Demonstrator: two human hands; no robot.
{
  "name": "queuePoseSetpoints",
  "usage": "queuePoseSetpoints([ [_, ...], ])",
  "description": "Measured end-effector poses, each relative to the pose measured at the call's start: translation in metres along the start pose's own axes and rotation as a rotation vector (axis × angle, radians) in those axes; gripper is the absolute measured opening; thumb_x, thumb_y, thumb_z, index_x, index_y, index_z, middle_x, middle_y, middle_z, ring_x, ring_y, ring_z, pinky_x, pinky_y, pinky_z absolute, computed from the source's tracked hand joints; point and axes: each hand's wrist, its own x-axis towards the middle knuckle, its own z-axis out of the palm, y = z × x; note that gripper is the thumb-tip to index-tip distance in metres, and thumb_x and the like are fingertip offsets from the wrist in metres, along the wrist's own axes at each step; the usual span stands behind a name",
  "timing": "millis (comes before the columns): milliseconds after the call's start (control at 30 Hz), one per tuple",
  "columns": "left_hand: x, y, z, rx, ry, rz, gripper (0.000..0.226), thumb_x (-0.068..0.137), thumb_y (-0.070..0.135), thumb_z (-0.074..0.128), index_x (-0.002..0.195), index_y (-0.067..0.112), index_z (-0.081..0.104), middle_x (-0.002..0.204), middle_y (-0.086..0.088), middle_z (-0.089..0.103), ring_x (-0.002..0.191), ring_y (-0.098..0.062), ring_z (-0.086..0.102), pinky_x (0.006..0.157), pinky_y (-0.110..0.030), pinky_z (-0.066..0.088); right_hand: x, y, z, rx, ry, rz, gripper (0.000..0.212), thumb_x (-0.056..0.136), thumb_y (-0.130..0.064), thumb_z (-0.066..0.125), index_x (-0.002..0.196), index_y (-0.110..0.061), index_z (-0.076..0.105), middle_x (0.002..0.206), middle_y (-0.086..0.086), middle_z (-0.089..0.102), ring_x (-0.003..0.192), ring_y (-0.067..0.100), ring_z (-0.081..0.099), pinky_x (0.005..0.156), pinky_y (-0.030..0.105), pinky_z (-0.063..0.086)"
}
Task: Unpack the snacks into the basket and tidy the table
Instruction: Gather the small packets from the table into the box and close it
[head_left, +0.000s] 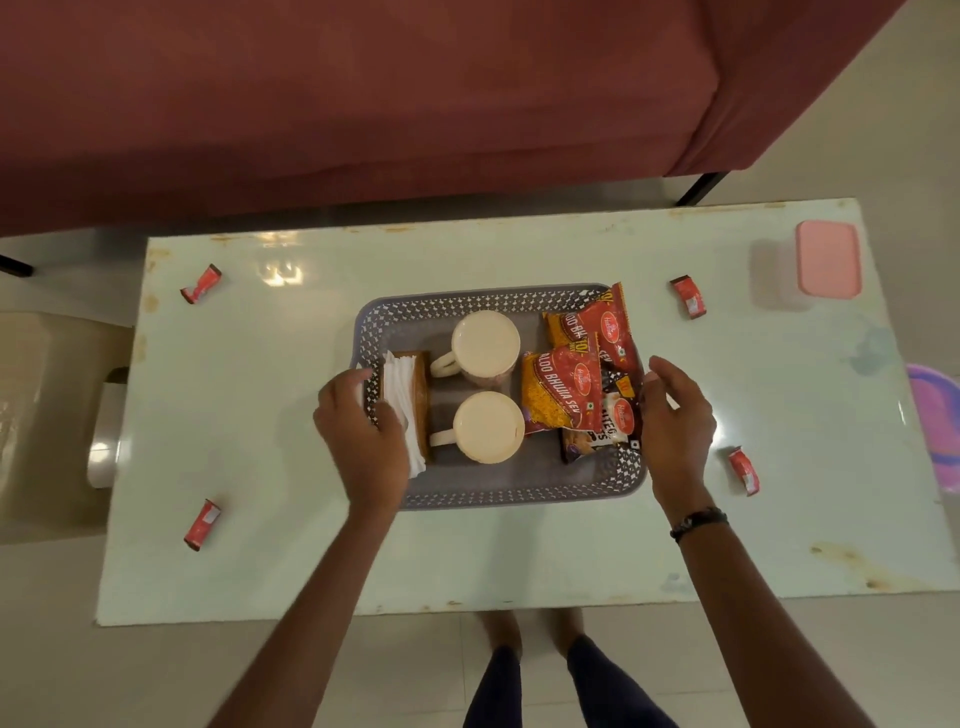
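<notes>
Pale glossy table (311, 545) by maroon sofa (363, 104); both hands spread w/ fingers at basket (519, 501) sides.

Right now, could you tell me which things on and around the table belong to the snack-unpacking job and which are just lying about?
Belongs to the job:
basket
snack packets in it
four small red wrappers at the table's corners
left hand and right hand at the basket's sides

Just lying about:
pink-lidded box
two lidded mugs
napkin holder
sofa
</notes>
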Motion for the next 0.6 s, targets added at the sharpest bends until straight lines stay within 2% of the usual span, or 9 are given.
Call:
queuePoseSetpoints([
  [33,-0.008,0.010,0.004,-0.018,-0.020,0.064,0.033,0.084,-0.003,0.051,0.116,0.006,0.056,0.121,-0.013,0.056,0.115,-0.028,0.047,0.093,-0.024,0.037,-0.001,-0.001,-0.002,-0.011,0.003,-0.029,0.031,0.098,-0.023,0.047,0.125,-0.016,0.059,0.131,0.003,0.059,0.113,0.013,0.058,0.088,0.021,0.053],
  [100,-0.025,0.034,0.017,-0.094,-0.074,0.167,0.030,0.085,-0.004,0.051,0.113,0.005,0.057,0.117,-0.012,0.057,0.111,-0.025,0.051,0.092,-0.034,0.046,0.000,-0.001,-0.006,-0.031,0.018,-0.084,0.029,0.097,-0.019,0.047,0.123,-0.015,0.060,0.128,0.002,0.060,0.110,0.006,0.055,0.074,-0.003,0.042],
  [200,-0.047,0.073,0.045,-0.203,-0.182,0.196,0.029,0.087,-0.003,0.050,0.113,0.007,0.057,0.117,-0.009,0.055,0.106,-0.021,0.055,0.086,-0.033,0.051,0.009,-0.006,-0.017,-0.033,0.044,-0.136,0.027,0.096,-0.014,0.049,0.119,-0.015,0.063,0.123,0.000,0.063,0.109,0.005,0.054,0.072,-0.011,0.035],
  [333,-0.071,0.118,0.085,-0.273,-0.310,0.213,0.027,0.089,0.001,0.049,0.114,0.010,0.057,0.114,-0.003,0.057,0.109,-0.017,0.054,0.090,-0.034,0.049,0.034,-0.010,-0.039,-0.020,0.081,-0.174,0.026,0.096,-0.012,0.050,0.117,-0.015,0.064,0.121,0.000,0.064,0.106,0.005,0.056,0.083,-0.002,0.042],
  [433,-0.082,0.146,0.121,-0.327,-0.441,0.181,0.028,0.090,0.003,0.050,0.116,0.011,0.055,0.117,-0.002,0.058,0.108,-0.015,0.055,0.088,-0.026,0.048,0.065,-0.007,-0.063,-0.087,0.067,-0.190,0.029,0.095,-0.009,0.049,0.121,-0.012,0.060,0.125,0.005,0.060,0.111,0.015,0.057,0.095,0.025,0.047],
  [500,-0.088,0.162,0.146,-0.398,-0.611,0.095,0.031,0.092,0.007,0.052,0.121,0.015,0.052,0.127,0.001,0.053,0.115,-0.013,0.052,0.090,-0.025,0.046,0.093,-0.004,-0.080,-0.214,0.035,-0.202,0.034,0.094,-0.009,0.051,0.127,-0.009,0.054,0.132,0.008,0.053,0.120,0.022,0.051,0.102,0.034,0.042],
  [600,-0.098,0.183,0.183,-0.496,-0.785,-0.067,0.034,0.093,0.014,0.052,0.127,0.021,0.049,0.134,0.009,0.048,0.123,-0.009,0.047,0.100,-0.031,0.045,0.143,-0.002,-0.102,-0.450,0.013,-0.237,0.048,0.092,-0.013,0.054,0.137,-0.004,0.040,0.147,0.016,0.037,0.136,0.031,0.033,0.113,0.037,0.026],
])
